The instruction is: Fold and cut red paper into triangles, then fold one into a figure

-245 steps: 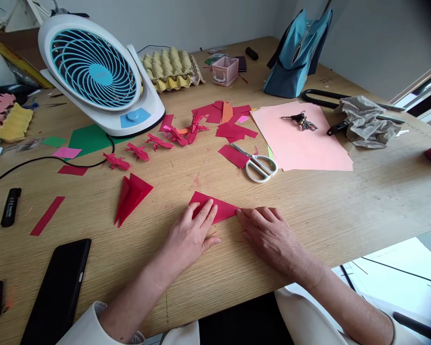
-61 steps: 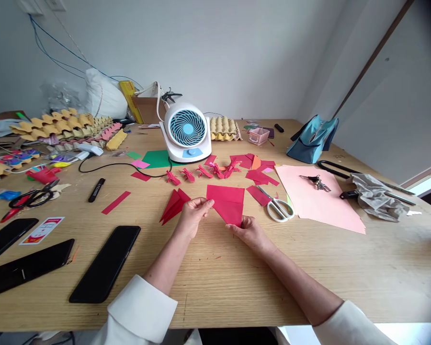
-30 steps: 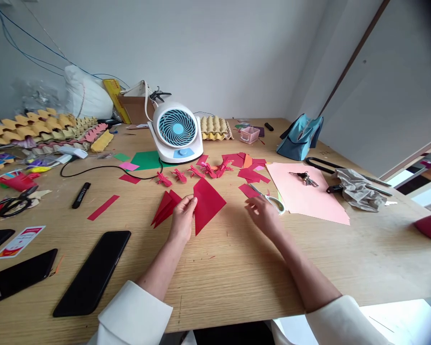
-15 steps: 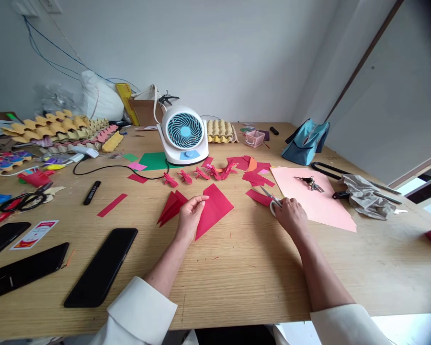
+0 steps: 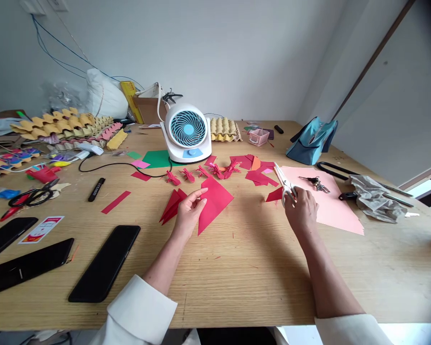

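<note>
In the head view my left hand [image 5: 189,213] pinches the left edge of a folded red paper sheet [image 5: 216,200] between thumb and fingers. My right hand [image 5: 302,210] grips white-handled scissors [image 5: 286,183], their blades pointing up and away from me. Just left of the scissors, a small red paper piece [image 5: 274,195] stands tilted; whether my right fingers touch it I cannot tell. Left of my left hand lies a folded red paper shape [image 5: 172,206]. Behind the sheet, several small red folded paper figures [image 5: 188,175] sit in a row.
A white fan [image 5: 187,132] stands at the back. Red paper scraps [image 5: 260,177] and a pink sheet with keys [image 5: 339,211] lie to the right. On the left are a phone [image 5: 106,263], a marker [image 5: 96,189] and black scissors [image 5: 39,194].
My right hand has raised the scissors off the table and shifted slightly right. The small red piece has moved right and tipped up. My left hand keeps its pinch on the sheet.
</note>
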Motion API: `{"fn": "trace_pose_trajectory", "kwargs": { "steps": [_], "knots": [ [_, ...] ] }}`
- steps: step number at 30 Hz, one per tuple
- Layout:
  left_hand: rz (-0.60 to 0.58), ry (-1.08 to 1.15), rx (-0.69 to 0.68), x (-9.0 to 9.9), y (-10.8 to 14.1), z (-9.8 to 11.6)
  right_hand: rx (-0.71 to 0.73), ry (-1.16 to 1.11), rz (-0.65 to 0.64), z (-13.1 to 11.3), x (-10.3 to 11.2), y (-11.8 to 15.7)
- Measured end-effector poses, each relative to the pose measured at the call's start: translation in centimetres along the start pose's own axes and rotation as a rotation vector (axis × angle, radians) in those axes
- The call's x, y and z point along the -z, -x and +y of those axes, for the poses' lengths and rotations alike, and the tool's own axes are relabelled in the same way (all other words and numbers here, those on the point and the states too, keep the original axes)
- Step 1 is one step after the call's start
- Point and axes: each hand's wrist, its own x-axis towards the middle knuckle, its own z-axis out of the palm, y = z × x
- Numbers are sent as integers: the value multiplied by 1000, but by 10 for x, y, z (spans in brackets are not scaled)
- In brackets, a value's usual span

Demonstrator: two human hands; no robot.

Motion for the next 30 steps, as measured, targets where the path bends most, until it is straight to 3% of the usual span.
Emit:
{"fn": "trace_pose_trajectory", "kwargs": {
  "steps": [5,11,14,17,23,26,30],
  "knots": [
    [-1,-1,21,2,0,3,-8,-271,105,-7,10,-1],
    [2,9,19,3,-1,1,-113,-631,-65,-22,14,7],
    [5,29,24,3,0,4,-190,-839,-250,-33,15,11],
    [9,59,40,5,0,8,-221,-966,-515,-49,19,19],
    [76,93,51,10,-2,15,18,-880,-1043,-75,30,43],
    [90,91,25,13,-3,18,87,-856,-1203,-79,31,51],
    [65,58,4,14,-1,22,77,-887,-1298,-81,27,58]
  ]
}}
